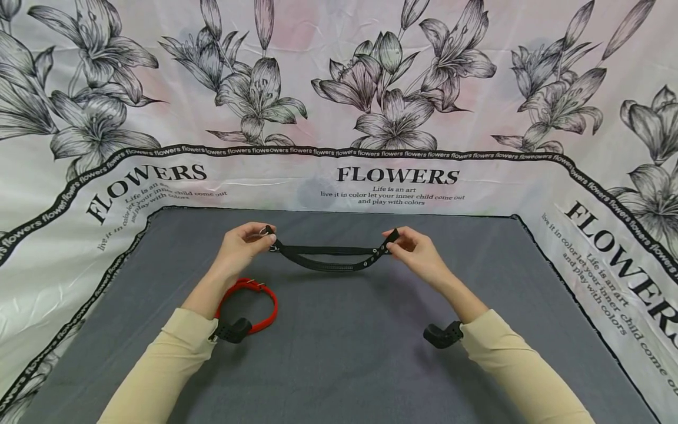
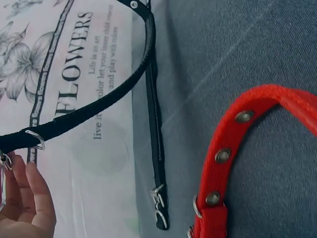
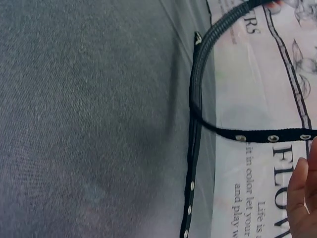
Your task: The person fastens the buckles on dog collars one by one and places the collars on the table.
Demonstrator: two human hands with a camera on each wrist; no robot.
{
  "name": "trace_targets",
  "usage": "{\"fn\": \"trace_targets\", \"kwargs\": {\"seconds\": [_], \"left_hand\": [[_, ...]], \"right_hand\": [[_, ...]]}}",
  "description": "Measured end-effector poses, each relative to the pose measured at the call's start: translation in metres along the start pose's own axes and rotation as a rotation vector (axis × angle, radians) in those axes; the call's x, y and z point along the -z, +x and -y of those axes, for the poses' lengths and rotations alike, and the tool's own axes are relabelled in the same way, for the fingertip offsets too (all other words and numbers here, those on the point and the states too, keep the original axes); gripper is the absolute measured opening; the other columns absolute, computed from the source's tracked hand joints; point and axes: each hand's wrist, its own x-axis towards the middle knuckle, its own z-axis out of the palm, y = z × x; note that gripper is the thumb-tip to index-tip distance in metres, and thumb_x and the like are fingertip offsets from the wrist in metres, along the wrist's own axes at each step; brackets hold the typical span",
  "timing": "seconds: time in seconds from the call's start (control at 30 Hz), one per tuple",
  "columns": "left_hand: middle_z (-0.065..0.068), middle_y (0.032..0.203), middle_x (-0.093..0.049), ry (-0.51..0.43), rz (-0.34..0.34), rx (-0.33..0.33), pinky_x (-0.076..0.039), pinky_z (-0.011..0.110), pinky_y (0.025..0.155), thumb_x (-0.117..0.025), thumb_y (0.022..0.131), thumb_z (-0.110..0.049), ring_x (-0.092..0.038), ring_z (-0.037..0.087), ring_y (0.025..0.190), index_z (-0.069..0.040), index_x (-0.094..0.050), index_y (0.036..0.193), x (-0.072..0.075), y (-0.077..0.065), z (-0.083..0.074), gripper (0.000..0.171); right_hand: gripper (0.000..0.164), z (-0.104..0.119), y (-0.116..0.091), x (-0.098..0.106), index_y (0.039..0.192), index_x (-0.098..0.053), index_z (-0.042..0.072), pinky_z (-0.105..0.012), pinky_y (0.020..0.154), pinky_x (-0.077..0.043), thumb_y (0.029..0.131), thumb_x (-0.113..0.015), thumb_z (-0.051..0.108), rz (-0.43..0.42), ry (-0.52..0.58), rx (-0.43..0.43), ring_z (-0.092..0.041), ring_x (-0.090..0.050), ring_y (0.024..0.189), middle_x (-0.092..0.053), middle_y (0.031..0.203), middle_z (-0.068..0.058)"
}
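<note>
A black collar (image 1: pixel 331 267) hangs in a sagging curve between both hands. My left hand (image 1: pixel 241 250) pinches its end with the metal ring and buckle; my right hand (image 1: pixel 418 253) pinches the eyeletted end. In the right wrist view, metal eyelets line the strap (image 3: pixel 257 136) beside the right fingers (image 3: pixel 298 191). Behind the hanging collar, a second black collar (image 1: pixel 331 250) lies stretched straight on the grey cloth, its buckle (image 2: pixel 158 198) toward the left. A red collar (image 1: pixel 272 300), closed in a loop, lies near my left wrist, partly hidden by the forearm.
Grey cloth (image 1: pixel 339 353) covers the tabletop. White fabric printed with flowers and lettering (image 1: pixel 397 176) rises at the back and both sides. A black wrist camera (image 1: pixel 233 331) on the left arm overlaps the red collar; another (image 1: pixel 444 334) sits on the right wrist.
</note>
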Motion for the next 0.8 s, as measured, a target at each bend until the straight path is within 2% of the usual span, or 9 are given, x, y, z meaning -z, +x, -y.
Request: {"fn": "trace_targets", "kwargs": {"seconds": [0.13,0.27,0.43,0.6,0.67,0.8], "left_hand": [[0.003,0.118,-0.059,0.006,0.020,-0.021,-0.046,0.037,0.091,-0.068,0.084,-0.024,-0.058,0.014,0.100,-0.013,-0.061,0.113,-0.008,-0.001,-0.007,0.032],[0.003,0.114,-0.062,0.002,0.043,-0.073,-0.049,0.035,0.087,-0.069,0.084,-0.021,-0.058,0.015,0.100,-0.015,-0.063,0.112,-0.018,-0.001,-0.014,0.030],[0.003,0.107,-0.064,0.040,0.048,-0.116,-0.050,0.032,0.081,-0.067,0.085,-0.026,-0.059,0.016,0.095,-0.020,-0.064,0.113,-0.028,-0.001,-0.017,0.029],[0.003,0.111,-0.064,0.079,0.061,-0.148,-0.046,0.039,0.088,-0.060,0.089,-0.034,-0.058,0.021,0.101,-0.020,-0.062,0.118,-0.036,-0.002,-0.014,0.033],[0.005,0.113,-0.064,0.064,0.075,-0.155,-0.044,0.040,0.093,-0.058,0.090,-0.034,-0.057,0.024,0.106,-0.016,-0.061,0.121,-0.039,-0.003,-0.013,0.036],[0.003,0.115,-0.064,0.066,0.087,-0.155,-0.045,0.038,0.092,-0.060,0.089,-0.033,-0.058,0.021,0.106,-0.017,-0.061,0.122,-0.046,-0.004,-0.013,0.036]], "right_hand": [[0.018,0.006,0.000,-0.007,0.105,-0.063,0.016,-0.025,0.064,-0.047,0.089,-0.062,0.024,0.014,-0.058,0.084,-0.019,-0.057,0.076,-0.061,0.106,0.001],[0.017,0.012,0.001,-0.013,0.106,-0.063,0.018,-0.027,0.071,-0.048,0.089,-0.062,0.023,0.017,-0.113,0.138,-0.012,-0.055,0.084,-0.057,0.107,0.004],[0.022,0.018,0.002,-0.020,0.110,-0.061,0.013,-0.029,0.077,-0.050,0.090,-0.061,0.020,0.049,-0.069,0.112,-0.017,-0.061,0.092,-0.062,0.110,-0.003],[0.024,0.021,0.003,-0.027,0.114,-0.060,0.009,-0.030,0.082,-0.051,0.091,-0.059,0.017,0.112,0.007,0.101,-0.023,-0.062,0.097,-0.063,0.111,-0.009],[0.024,0.022,0.003,-0.029,0.114,-0.060,0.012,-0.028,0.081,-0.051,0.091,-0.059,0.018,0.122,-0.004,0.103,-0.019,-0.062,0.097,-0.063,0.112,-0.005],[0.026,0.022,0.003,-0.032,0.116,-0.060,0.015,-0.028,0.076,-0.051,0.091,-0.060,0.021,0.108,-0.066,0.124,-0.013,-0.062,0.094,-0.063,0.113,-0.002]]}}
